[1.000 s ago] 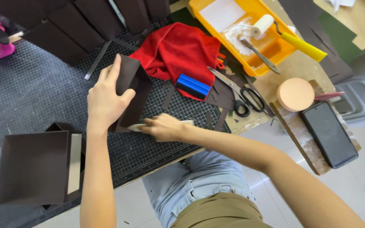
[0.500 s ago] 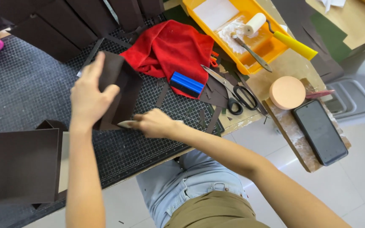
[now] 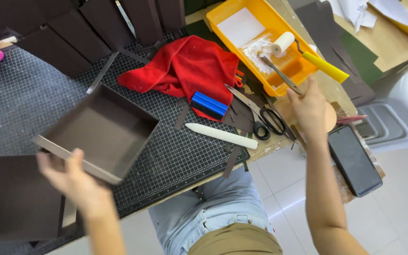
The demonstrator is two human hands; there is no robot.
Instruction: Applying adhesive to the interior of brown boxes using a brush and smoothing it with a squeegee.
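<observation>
left hand (image 3: 74,182) grips the near rim of a shallow dark brown box (image 3: 101,131), fingers clamped on its edge, holding it tilted with the open side up over the left part of the cutting mat (image 3: 20,97). a second brown box (image 3: 17,196) lies just beside it at the mat's near left corner. brown panels (image 3: 67,42) line the far edge. right of the held box, a red cloth (image 3: 185,66) is heaped on the mat, with a blue block (image 3: 208,105) touching its near edge and a white bone folder (image 3: 222,135) lying near the mat's near edge. scissors (image 3: 259,117) rest at the mat's right edge. right hand (image 3: 310,106) is spread open, holding nothing, over a round tan disc (image 3: 329,117), near the yellow tray (image 3: 242,12) and its roller (image 3: 303,49). a phone (image 3: 355,160) lies at the worktop's near right edge.
</observation>
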